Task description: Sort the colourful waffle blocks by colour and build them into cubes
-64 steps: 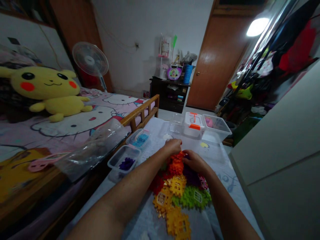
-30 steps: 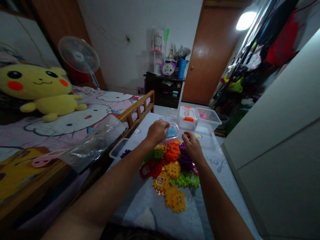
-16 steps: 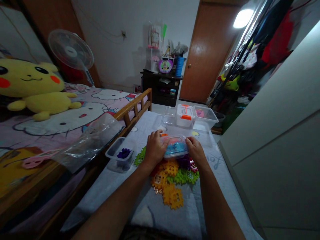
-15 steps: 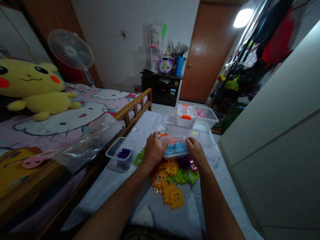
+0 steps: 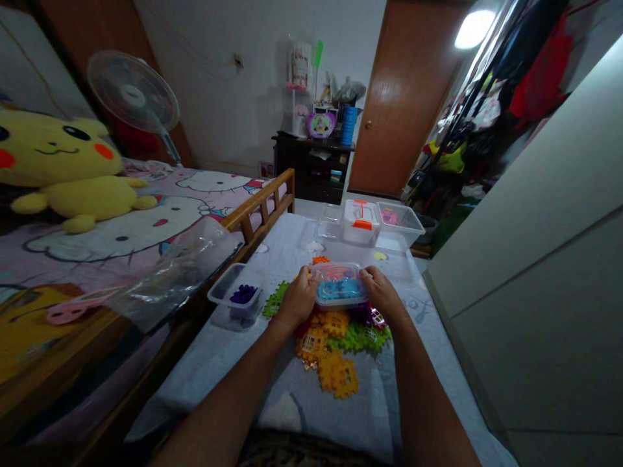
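Both my hands grip a small clear plastic box (image 5: 339,285) from opposite sides, holding it over the far end of a pile of toy pieces. Blue and pink pieces show through its walls. My left hand (image 5: 299,299) holds its left side, and my right hand (image 5: 382,293) holds its right. The pile of interlocking plastic pieces (image 5: 335,344) is yellow, green, purple, red and orange. Part of it lies hidden under the box and my hands.
To the left, a clear tub of purple pieces (image 5: 236,299) stands near the wooden bed rail (image 5: 257,204). At the far end are a clear tub (image 5: 331,222), a white box with orange latches (image 5: 361,222) and a clear tub with pink pieces (image 5: 403,224).
The small box has moved from beside the purple tub to over the pile. My hands have left the pile and now hold it from both sides. The view has shifted slightly.
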`<action>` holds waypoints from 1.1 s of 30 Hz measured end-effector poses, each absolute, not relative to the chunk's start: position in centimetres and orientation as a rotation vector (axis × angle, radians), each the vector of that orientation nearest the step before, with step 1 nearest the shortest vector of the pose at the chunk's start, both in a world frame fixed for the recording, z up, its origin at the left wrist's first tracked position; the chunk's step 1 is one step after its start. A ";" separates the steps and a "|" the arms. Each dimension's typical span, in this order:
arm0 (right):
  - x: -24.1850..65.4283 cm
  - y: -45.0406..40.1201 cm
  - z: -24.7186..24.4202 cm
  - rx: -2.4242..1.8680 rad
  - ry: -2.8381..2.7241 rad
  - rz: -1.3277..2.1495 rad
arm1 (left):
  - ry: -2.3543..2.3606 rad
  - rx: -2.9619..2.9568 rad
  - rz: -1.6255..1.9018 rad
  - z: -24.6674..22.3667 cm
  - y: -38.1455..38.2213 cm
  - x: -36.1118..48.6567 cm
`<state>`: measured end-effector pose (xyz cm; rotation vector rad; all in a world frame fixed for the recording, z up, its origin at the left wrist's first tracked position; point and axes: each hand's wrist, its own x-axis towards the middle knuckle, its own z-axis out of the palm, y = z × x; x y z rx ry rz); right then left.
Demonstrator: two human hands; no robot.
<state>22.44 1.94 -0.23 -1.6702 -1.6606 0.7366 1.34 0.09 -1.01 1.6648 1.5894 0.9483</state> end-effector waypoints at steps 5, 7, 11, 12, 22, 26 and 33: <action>22.2 2.0 -0.7 -1.595 -1.661 0.719 | 1.553 1.590 1.114 -2.7 0.5 1.3; 22.2 2.1 -0.9 -1.583 -1.678 0.697 | 1.542 1.572 1.161 -3.0 0.6 1.4; 22.5 2.2 -1.4 -1.558 -1.707 0.639 | 1.520 1.536 1.248 -3.0 0.6 1.6; 22.6 2.2 -1.5 -1.557 -1.709 0.629 | 1.509 1.526 1.274 -3.0 0.5 1.7; 22.9 2.4 -2.0 -1.520 -1.705 0.627 | 1.580 1.472 1.332 -2.5 0.1 2.4; 22.5 1.7 -1.9 -1.468 -1.563 0.726 | 1.543 1.483 1.351 -3.1 0.4 2.0; 22.3 1.3 -2.5 -1.526 -1.452 0.819 | 1.469 1.467 1.301 -3.4 0.9 0.9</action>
